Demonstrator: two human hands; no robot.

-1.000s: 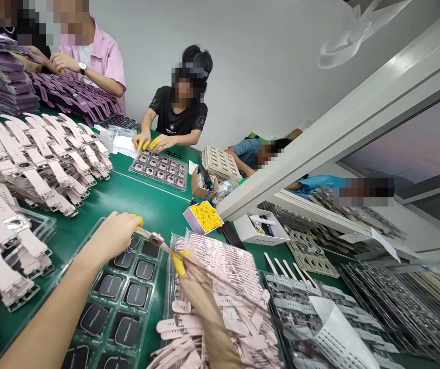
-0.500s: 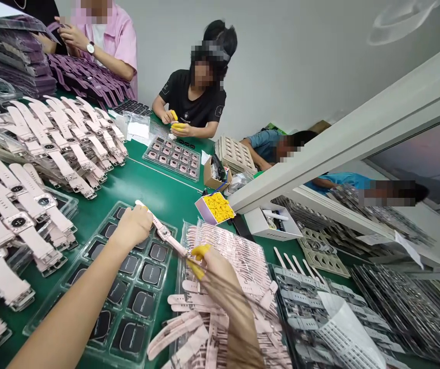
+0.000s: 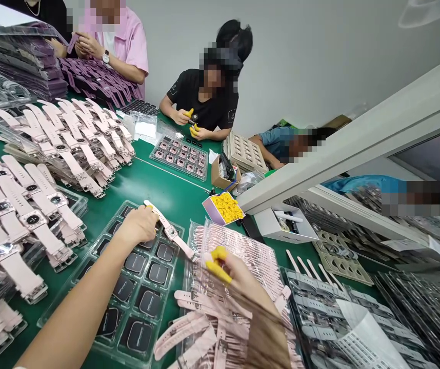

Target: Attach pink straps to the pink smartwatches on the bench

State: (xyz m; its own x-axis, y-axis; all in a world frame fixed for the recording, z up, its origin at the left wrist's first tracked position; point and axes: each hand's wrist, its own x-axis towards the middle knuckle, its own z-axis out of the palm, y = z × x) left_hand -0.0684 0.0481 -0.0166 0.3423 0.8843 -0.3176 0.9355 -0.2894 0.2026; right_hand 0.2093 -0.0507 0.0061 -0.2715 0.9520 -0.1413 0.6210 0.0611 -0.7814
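Your left hand point(image 3: 140, 224) had its fingers clamped on the pink watch point(image 3: 172, 233); your right hand's point(image 3: 241, 272) yellow-covered fingers point(image 3: 218, 271) stood apart near it

On the table point(image 3: 122, 180), the tray point(image 3: 135, 293) lies between watch stacks point(image 3: 33, 219) (left) and straps point(image 3: 243, 248) (right), the single watch point(image 3: 171, 233) above its far end, the box point(image 3: 213, 209) behind the straps.

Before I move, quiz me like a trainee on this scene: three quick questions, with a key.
1. True or false: the left hand holds the watch.
2. Fill in: the finger covers on the right hand are ____.
3. The bagged straps lie on which side of the tray? A) left B) right C) on top of it

Key: 1 true; 2 yellow; 3 B
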